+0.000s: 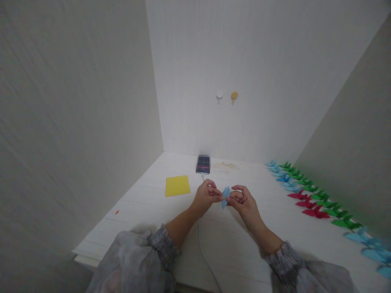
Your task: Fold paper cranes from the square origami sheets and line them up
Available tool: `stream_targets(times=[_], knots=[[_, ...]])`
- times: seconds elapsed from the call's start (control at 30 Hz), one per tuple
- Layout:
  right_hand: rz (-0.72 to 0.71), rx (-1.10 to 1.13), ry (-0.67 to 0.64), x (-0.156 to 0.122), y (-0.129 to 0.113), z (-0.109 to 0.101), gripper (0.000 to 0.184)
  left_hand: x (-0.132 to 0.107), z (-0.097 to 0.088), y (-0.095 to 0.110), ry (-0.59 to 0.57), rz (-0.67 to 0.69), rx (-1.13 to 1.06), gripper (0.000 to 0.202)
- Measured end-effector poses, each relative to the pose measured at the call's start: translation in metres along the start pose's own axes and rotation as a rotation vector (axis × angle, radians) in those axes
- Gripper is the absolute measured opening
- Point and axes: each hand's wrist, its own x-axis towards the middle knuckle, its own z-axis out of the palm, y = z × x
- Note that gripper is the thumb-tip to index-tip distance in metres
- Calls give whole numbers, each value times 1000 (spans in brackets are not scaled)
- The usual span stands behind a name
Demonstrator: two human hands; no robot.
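Observation:
Between my two hands, above the middle of the white table, is a small piece of folded light-blue paper. My left hand pinches its left side between thumb and fingertips. From the other side my right hand grips it, thumb and index finger closed on the paper near its middle. The paper stands roughly upright, with pointed ends above and below the fingers. Its exact folds are too small to make out.
A yellow paper square lies to the left. Behind my hands a phone rests by the back wall, its cable running toward me. Rows of folded paper cranes in green, red and blue line the right side. Two hooks hang on the wall.

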Motion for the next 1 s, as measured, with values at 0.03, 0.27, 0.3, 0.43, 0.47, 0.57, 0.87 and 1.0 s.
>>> stream_targets(times=[0.03,0.27,0.3,0.43,0.47,0.57,0.87,1.0], knots=[[0,-12,7,0,0,0,35,0,0,1,0,3,3,44],[31,-166,53,0,2,-1,16,0,-2,-1,-11,20,28,43],[34,-178,56,0,3,-2,14,0,-2,-1,-12,21,34,43],[37,-197,57,0,2,-2,14,-2,-1,0,-43,31,70,37],[35,-200,59,0,2,-2,14,-2,0,1,-59,27,74,36],[29,-213,65,-1,-1,0,16,-3,1,2,-85,6,79,37],[58,-240,-5,-4,-6,8,17,-2,-1,1,49,53,141,26],[42,-272,-14,-3,-3,6,19,-2,-1,0,78,27,113,25]])
